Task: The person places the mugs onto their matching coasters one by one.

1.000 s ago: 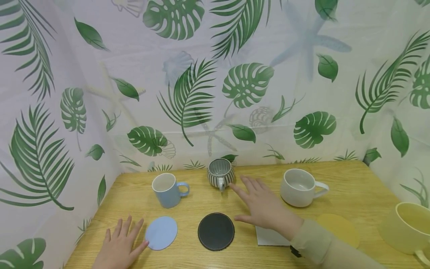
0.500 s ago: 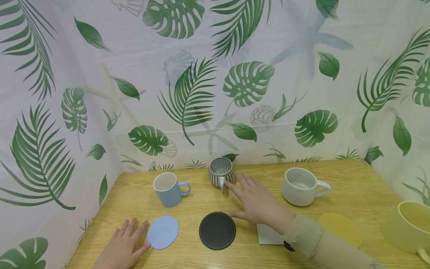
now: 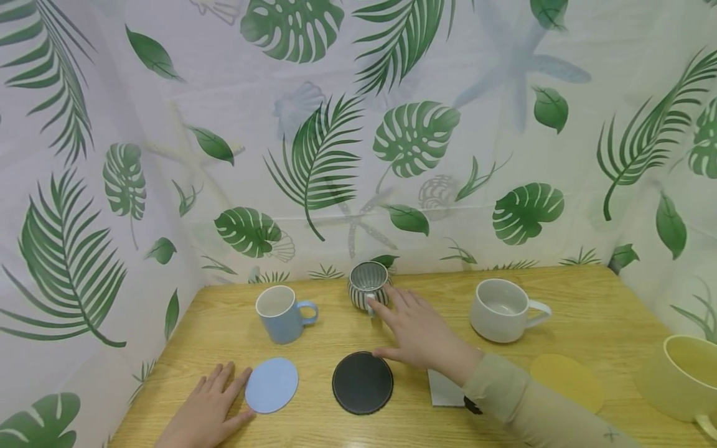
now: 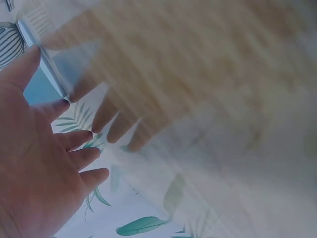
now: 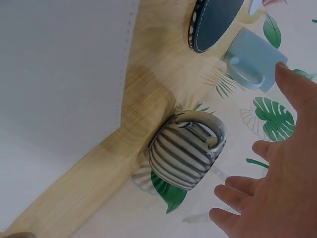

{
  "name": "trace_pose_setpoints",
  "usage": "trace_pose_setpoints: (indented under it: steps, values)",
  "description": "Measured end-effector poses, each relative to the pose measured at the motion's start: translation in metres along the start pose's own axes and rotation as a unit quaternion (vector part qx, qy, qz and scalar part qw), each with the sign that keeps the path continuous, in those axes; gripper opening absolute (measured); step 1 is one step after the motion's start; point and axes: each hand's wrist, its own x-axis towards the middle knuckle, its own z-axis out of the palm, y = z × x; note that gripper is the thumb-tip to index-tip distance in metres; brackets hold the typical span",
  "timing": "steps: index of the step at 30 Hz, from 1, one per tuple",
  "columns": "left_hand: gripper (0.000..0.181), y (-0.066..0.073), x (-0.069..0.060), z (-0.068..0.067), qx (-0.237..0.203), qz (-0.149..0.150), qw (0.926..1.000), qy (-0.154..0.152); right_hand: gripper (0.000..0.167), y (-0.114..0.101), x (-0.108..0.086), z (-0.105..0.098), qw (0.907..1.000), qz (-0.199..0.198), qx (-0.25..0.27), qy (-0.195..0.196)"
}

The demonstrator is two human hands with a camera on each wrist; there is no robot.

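My left hand point(image 3: 207, 407) rests on the table at the front left with its fingers spread. Its fingertips lie at the edge of a light blue round coaster point(image 3: 272, 384). My right hand point(image 3: 417, 330) reaches over the table, fingers extended, close to a grey-and-white striped cup point(image 3: 361, 298) at the back. In the right wrist view a gap shows between those fingers and the striped cup point(image 5: 181, 156), whose handle faces the person. A black round coaster point(image 3: 362, 382) lies in front of it. Behind the blue coaster stands a light blue mug point(image 3: 282, 322).
A white mug point(image 3: 495, 320) stands right of my right hand. Under my right forearm lie a white square coaster point(image 3: 445, 392) and a yellow round coaster point(image 3: 566, 382). A yellow mug point(image 3: 672, 379) is at the far right. Leaf-patterned cloth point(image 3: 336, 205) walls the table.
My right hand has moved slightly left, its fingertips nearer the striped cup's handle. My left hand has shifted a little to the right beside the blue coaster.
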Motion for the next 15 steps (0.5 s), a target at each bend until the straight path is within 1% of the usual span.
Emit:
trace_pose_setpoints:
  steps: [5,15]
  values:
    - [0.086,0.001,0.0021,0.0,-0.005,-0.005,0.9999,-0.01,0.094,-0.0017,0.0043,0.0014,0.9999,0.0,0.011,0.0]
    - [0.083,0.0046,0.0021,-0.0008,0.007,-0.004,0.9999,-0.007,0.095,-0.006,0.0097,0.0026,0.9999,-0.011,0.003,0.013]
